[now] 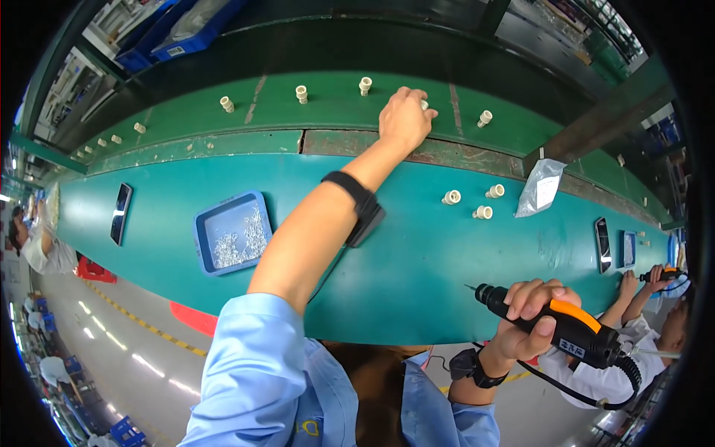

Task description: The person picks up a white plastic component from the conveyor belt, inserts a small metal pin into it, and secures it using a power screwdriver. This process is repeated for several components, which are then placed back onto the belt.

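Note:
My left hand (404,119) reaches across to the green conveyor belt, its fingers closed around a small cream cylindrical fitting (424,106) that they partly hide. In my right hand (530,319), above the near edge of the bench, is a black and orange electric screwdriver (583,332). Its thin bit points left, touching nothing, and a coiled cord hangs from its back end. Three more cream fittings (482,213) stand or lean on the green bench mat between my hands. Left of my left forearm, a blue tray (199,242) holds many small silvery screws (237,247).
Several cream fittings (301,94) stand spaced along the belt (186,112). A phone (121,214) lies at the left, another phone (602,244) at the right. A plastic bag (541,188) rests by a dark green post (603,112). A co-worker with a screwdriver sits far right.

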Tool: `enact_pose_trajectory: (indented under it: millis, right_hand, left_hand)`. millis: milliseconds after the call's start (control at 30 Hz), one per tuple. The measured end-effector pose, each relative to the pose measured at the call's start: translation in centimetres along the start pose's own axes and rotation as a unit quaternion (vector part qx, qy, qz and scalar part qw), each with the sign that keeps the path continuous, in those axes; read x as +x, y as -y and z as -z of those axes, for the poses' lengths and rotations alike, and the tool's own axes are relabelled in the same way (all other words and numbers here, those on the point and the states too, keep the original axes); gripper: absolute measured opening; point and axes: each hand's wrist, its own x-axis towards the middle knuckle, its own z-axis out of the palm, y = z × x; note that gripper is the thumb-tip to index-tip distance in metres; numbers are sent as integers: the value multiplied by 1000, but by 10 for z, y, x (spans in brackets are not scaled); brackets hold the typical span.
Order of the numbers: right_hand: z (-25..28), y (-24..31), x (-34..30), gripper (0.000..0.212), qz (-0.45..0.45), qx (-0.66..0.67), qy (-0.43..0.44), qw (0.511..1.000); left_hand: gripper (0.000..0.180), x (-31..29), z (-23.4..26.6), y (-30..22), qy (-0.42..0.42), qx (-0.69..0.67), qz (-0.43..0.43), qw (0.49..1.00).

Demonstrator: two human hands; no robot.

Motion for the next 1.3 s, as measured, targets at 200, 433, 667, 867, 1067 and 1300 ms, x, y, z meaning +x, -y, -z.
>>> enact_pose_trajectory:
  millis: [200,433,667,867,1067,1300]
  right_hand:
    - [5,-4,0,39,8,-11,-20,1000]
    - [-6,-6,-13,39,-33,5,-21,999]
    - [-10,-8,-18,39,-73,55,-15,996]
    - [-9,-11,-17,38,-78,60,-29,995]
    - [-21,5,-17,42,-91,8,-30,995]
    - [-23,17,-18,39,-61,26,-24,998]
  left_hand:
    - [21,-19,53,22,-25,55,-40,997]
    - [29,-4,70,50,-67,77,24,994]
    - [33,25,26,43,-62,63,27,996]
    - [25,39,10,62,-49,16,8,999]
    - [23,31,26,40,23,-54,57,997]
    - [24,-85,105,-36,201,-87,-129,967]
